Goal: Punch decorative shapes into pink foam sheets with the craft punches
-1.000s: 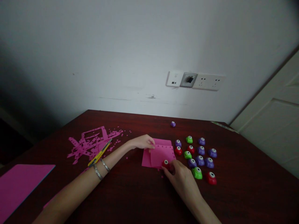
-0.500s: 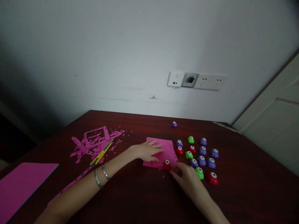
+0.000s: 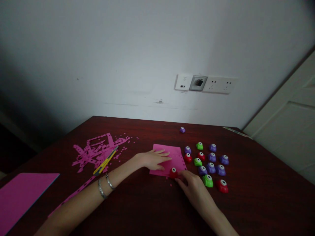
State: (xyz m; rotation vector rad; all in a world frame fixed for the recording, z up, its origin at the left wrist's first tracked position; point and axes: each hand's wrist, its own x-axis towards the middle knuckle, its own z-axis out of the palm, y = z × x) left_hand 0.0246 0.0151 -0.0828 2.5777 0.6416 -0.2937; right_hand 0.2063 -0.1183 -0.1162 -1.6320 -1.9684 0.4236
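My left hand (image 3: 155, 160) lies with fingers spread on a square pink sheet of paper (image 3: 175, 154), pressing it to the table. At the sheet's near right edge sits a small red craft punch (image 3: 173, 172) with a white and black round button on top. My right hand (image 3: 190, 184) has its thumb and fingers closed together at the right side of this punch, at the sheet's corner. Small holes run along the sheet's right edge. A few tiny pink cut-outs (image 3: 171, 185) lie just in front of the punch.
Several purple, green and red craft punches (image 3: 211, 167) stand right of the sheet; one purple punch (image 3: 182, 130) stands farther back. Left are punched pink strips (image 3: 93, 152), a yellow utility knife (image 3: 106, 164) and a larger pink sheet (image 3: 22, 193). A wall with sockets (image 3: 219, 85) borders the table.
My right hand has moved slightly left, closer against the red punch. My left hand stays spread on the pink sheet. The whole view has shifted a little.
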